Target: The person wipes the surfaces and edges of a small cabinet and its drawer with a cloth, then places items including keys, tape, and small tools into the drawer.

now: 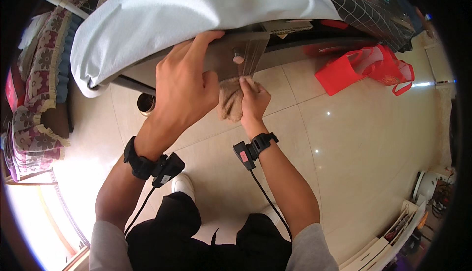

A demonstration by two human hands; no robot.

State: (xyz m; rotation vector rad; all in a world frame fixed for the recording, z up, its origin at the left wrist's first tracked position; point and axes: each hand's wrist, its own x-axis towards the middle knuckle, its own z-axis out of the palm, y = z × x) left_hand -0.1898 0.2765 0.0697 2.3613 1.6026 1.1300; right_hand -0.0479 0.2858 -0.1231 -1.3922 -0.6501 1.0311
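My left hand (188, 75) reaches over the top edge of a dark drawer front (221, 57), its fingers hooked at the edge beside a white cloth cover (206, 5). A round metal knob (238, 57) stands out from the drawer front, to the right of that hand. Bunched in my right hand (256, 99) is a brown cloth (230, 101), held against the lower edge of the drawer front below the knob. A spiral notebook (291, 27) lies in the dark opening to the right. Black straps with small devices and cables sit on both wrists.
A red bag (361, 70) rests on the tiled floor (306, 134) at the right. A round metal container (146, 103) is under the furniture at the left. A sofa with a flowered cover (40, 83) stands far left. Boxes and cables (440, 197) fill the lower right.
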